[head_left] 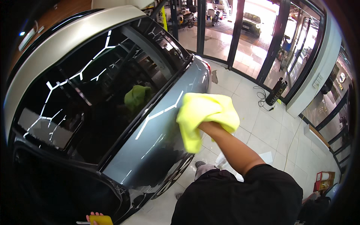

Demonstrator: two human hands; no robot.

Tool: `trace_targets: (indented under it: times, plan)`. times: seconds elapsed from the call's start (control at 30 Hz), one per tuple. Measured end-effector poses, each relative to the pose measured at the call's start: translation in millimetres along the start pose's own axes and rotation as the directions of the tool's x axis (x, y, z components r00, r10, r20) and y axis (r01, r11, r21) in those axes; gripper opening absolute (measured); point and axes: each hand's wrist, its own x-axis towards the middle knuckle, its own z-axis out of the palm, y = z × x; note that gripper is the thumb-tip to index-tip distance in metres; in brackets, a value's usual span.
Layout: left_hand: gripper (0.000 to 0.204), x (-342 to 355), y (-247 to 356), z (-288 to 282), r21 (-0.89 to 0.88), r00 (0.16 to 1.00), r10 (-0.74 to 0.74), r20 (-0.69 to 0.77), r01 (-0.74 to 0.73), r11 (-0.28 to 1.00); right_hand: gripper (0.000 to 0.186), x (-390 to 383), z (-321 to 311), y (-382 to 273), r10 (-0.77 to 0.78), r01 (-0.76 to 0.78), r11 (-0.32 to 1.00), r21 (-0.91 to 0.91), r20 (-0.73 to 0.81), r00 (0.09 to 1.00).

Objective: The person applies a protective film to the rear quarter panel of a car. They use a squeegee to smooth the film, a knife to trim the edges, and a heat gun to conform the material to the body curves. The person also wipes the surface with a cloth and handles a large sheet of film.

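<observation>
My right hand (205,125) is mostly covered by a bright yellow-green microfiber cloth (210,108), which it grips bunched up with one corner hanging down. The cloth is over the outer edge of a grey car's rear side panel (157,120); whether it touches the paint I cannot tell. Its reflection shows in the dark side glass (112,82). At the lower left edge, my left hand (92,216) is partly cut off, its fingers around a flat yellow squeegee (102,220). A thin pale strip sticks out beside those fingers.
Below the cloth is the car's wheel (178,174), close to my feet. White sheets (266,157) lie on the tiled floor. A black cylinder (276,92) with a cable stands near the glass doors (251,41). A red box (324,180) is at the right.
</observation>
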Motion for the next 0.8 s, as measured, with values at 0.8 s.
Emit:
trace_targets:
  times: [0.8]
  plan:
    - [0.046,-120,-56,233,0.271,0.993,-0.016,-0.114,0.046,0.961,0.061,193,129,203,-0.27,0.268,0.963,0.035,0.059,0.961]
